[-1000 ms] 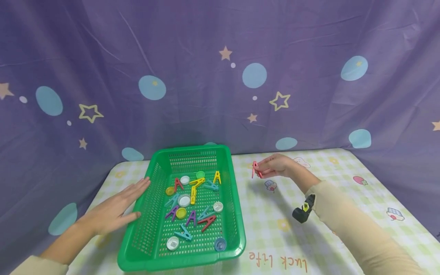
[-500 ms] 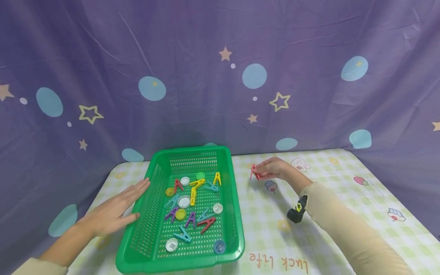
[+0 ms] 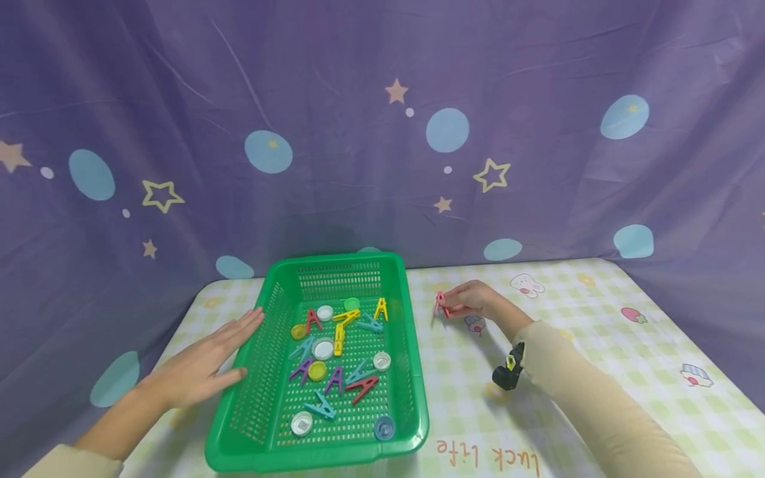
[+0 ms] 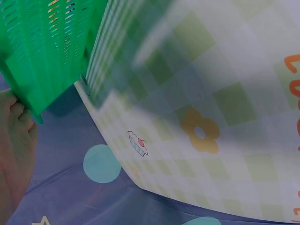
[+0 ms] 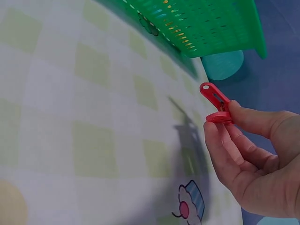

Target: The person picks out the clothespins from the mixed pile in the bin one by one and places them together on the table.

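Pinching with the right hand, above the tabletop near its far edge, just beyond the green plastic basket's right edge, a red clothespin — probably light, stiff, springy, slightly slick. Best held near its middle, without squeezing hard. Holding the left hand spread at the basket's left edge.

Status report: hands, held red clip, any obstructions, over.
Right hand pinches red clip, right of green basket. Left hand at basket's left side. No obstruction visible.
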`<action>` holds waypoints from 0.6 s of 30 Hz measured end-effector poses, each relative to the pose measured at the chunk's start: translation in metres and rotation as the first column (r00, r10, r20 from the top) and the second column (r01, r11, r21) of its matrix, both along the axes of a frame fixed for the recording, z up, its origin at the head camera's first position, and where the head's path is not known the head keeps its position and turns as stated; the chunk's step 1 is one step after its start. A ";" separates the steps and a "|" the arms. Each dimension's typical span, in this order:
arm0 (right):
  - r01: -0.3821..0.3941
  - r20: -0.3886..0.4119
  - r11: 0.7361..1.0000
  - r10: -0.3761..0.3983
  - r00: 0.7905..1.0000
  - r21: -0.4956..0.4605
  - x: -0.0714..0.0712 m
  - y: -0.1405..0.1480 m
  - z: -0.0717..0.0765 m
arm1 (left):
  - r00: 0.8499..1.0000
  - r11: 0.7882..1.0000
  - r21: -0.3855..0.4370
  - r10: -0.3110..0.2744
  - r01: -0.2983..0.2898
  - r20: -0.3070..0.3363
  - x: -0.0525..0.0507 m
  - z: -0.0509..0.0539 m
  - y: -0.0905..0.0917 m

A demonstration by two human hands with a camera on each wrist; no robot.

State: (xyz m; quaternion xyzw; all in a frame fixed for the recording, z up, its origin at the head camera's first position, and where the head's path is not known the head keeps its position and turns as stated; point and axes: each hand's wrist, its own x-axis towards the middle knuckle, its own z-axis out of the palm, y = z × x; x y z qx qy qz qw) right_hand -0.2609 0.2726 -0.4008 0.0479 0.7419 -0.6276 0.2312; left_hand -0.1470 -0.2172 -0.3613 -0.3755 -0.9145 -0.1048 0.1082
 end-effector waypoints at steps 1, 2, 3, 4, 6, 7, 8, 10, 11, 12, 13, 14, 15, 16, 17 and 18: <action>0.000 0.000 1.000 0.000 1.000 0.005 -0.001 -0.001 -0.001 | 1.000 1.000 0.002 -0.001 0.001 0.001 0.000 0.000 0.000; 0.000 -0.003 1.000 0.000 1.000 0.008 -0.001 -0.001 -0.002 | 1.000 1.000 0.000 0.000 0.000 -0.001 0.000 0.000 0.000; 0.003 -0.003 1.000 -0.003 1.000 0.011 -0.001 -0.001 -0.004 | 1.000 1.000 0.001 0.004 -0.004 -0.002 0.000 -0.001 0.000; 0.000 -0.007 1.000 0.000 1.000 0.015 -0.002 -0.002 -0.005 | 1.000 1.000 -0.002 0.007 -0.007 0.002 0.000 -0.001 0.000; 0.001 -0.012 1.000 -0.001 1.000 0.019 -0.002 -0.003 -0.006 | 1.000 1.000 -0.005 0.014 -0.014 0.009 -0.001 -0.002 -0.001; 0.004 -0.014 1.000 -0.004 1.000 0.022 -0.002 -0.004 -0.007 | 1.000 1.000 -0.006 0.018 -0.018 0.015 -0.001 -0.003 -0.001; 0.005 -0.016 1.000 -0.005 1.000 0.025 -0.002 -0.004 -0.008 | 1.000 1.000 -0.009 0.023 -0.023 0.021 -0.001 -0.003 -0.002; -0.001 -0.024 0.999 0.002 1.000 0.036 -0.002 -0.006 -0.009 | 0.999 1.000 -0.011 0.026 -0.026 0.033 -0.001 -0.003 -0.002; -0.001 -0.028 0.999 0.002 1.000 0.043 -0.002 -0.007 -0.009 | 0.999 1.000 -0.009 0.025 -0.024 0.035 -0.001 -0.003 -0.002; 0.001 -0.030 0.999 0.000 1.000 0.049 -0.002 -0.008 -0.010 | 0.999 1.000 -0.008 0.023 -0.023 0.033 -0.001 -0.004 -0.002; 0.006 -0.030 0.999 -0.005 1.000 0.054 -0.003 -0.009 -0.010 | 0.999 1.000 -0.008 0.021 -0.021 0.029 -0.001 -0.004 -0.002; 0.011 -0.031 0.998 -0.009 0.999 0.061 -0.003 -0.010 -0.011 | 1.000 1.000 -0.007 0.019 -0.019 0.023 -0.001 -0.004 -0.002; 0.016 -0.032 0.998 -0.014 0.999 0.067 -0.003 -0.011 -0.011 | 1.000 1.000 -0.005 0.016 -0.016 0.016 -0.002 -0.004 -0.002; 0.021 -0.033 0.997 -0.019 0.999 0.075 -0.003 -0.011 -0.012 | 1.000 1.000 -0.005 0.015 -0.015 0.011 -0.002 -0.004 -0.002; 0.028 -0.032 0.996 -0.025 0.999 0.080 -0.003 -0.012 -0.013 | 1.000 1.000 -0.005 0.015 -0.015 0.008 -0.002 -0.004 -0.002; 0.031 -0.032 0.996 -0.028 0.999 0.088 -0.003 -0.013 -0.013 | 1.000 1.000 -0.005 0.016 -0.016 0.006 -0.001 -0.005 -0.002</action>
